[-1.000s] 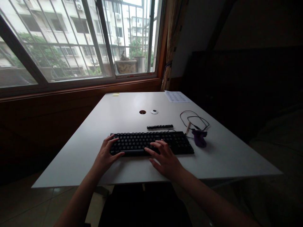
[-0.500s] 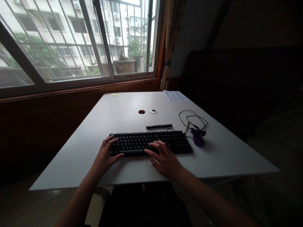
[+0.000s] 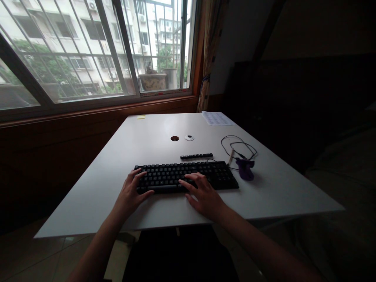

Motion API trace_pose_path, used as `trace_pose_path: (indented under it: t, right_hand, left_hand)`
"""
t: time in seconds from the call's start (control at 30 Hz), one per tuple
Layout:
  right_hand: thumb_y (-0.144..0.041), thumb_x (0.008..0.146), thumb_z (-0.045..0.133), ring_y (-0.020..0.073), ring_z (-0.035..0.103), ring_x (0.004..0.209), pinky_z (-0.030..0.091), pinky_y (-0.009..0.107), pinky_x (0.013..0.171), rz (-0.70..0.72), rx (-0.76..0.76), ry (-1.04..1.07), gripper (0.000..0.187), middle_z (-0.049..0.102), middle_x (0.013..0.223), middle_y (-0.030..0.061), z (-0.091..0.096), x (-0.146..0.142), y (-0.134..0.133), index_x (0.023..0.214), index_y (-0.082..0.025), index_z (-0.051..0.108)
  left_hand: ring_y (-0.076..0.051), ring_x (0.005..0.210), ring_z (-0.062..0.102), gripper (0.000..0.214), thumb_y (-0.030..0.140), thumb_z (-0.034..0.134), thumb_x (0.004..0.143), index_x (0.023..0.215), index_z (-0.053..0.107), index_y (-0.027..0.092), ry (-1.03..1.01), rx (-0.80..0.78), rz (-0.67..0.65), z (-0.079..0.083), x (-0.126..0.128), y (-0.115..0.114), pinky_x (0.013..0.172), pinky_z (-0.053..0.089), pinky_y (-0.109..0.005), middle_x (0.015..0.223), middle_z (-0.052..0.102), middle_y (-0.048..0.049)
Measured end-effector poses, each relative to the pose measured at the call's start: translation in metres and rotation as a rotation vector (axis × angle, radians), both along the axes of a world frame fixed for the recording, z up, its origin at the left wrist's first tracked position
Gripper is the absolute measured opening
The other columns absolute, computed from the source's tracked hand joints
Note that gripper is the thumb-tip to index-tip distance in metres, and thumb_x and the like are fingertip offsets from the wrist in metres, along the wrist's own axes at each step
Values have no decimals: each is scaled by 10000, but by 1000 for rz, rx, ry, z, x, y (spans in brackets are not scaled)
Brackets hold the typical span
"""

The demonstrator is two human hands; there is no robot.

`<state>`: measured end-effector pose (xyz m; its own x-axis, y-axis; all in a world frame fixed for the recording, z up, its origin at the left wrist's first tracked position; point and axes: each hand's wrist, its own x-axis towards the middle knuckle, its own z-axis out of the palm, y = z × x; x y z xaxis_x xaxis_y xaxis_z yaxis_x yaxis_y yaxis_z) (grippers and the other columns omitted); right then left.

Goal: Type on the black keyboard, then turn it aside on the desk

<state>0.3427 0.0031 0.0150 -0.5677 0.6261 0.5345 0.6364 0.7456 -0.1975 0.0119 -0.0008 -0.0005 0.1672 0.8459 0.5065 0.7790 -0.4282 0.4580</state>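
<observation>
A black keyboard (image 3: 164,176) lies near the front edge of a white table (image 3: 96,196). At its left end rests my left hand (image 3: 131,192), fingers spread over the keys and thumb stretched along the front edge by the space bar. My right hand (image 3: 202,194) lies over the right-middle keys with its fingers apart and slightly bent. Neither hand grips anything. Just behind the keyboard is a short row of black keycaps (image 3: 196,156). Beside the keyboard's right end sits a crumpled purple object (image 3: 245,169), whose kind I cannot make out.
A dark cable (image 3: 239,143) loops behind the purple object, with a thin light-coloured stick (image 3: 230,157) near it. Farther back are a round hole (image 3: 174,138), its white cover (image 3: 189,138), printed paper (image 3: 217,118) and a yellow note (image 3: 141,117). A barred window (image 3: 88,51) stands beyond.
The camera view has shifted slightly. My right hand's fingers have moved a little on the keys; the left hand stays at the keyboard's left end.
</observation>
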Motion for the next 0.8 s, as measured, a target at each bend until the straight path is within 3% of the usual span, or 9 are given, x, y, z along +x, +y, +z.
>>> trace_pose_path:
  t: [0.2,0.4,0.6,0.8]
  right_hand:
    - [-203,950,582,275,520,1218,448,521,1087,-26,-76,205,380,615,1258,83,7,8,20,1318,-284,627]
    - [-144,945,524,234,627,1045,506,435,962,-73,-109,319,270,695,1053,58,28,16,79,1068,-256,737]
    - [-141,918,607,214,651,990,497,372,938,-124,-202,93,166,729,1012,59,33,1,144,977,-206,747]
    - [-104,821,733,241,615,1029,490,381,950,-69,-236,-48,199,760,1012,57,26,-15,175,988,-210,763]
  left_hand:
    - [-345,1441,384,681,437,753,850,1439,427,333,5,-3,6,-1,0,2,1158,375,-597,1481,431,-107]
    - [-349,1429,397,683,454,733,864,1451,408,326,21,3,16,-1,2,2,1156,374,-599,1470,440,-114]
    - [-334,1399,435,694,455,742,855,1448,409,319,33,8,27,0,3,1,1148,392,-577,1466,443,-116]
    - [-337,1397,441,677,453,736,862,1444,417,321,18,7,23,1,4,-1,1136,405,-586,1468,444,-119]
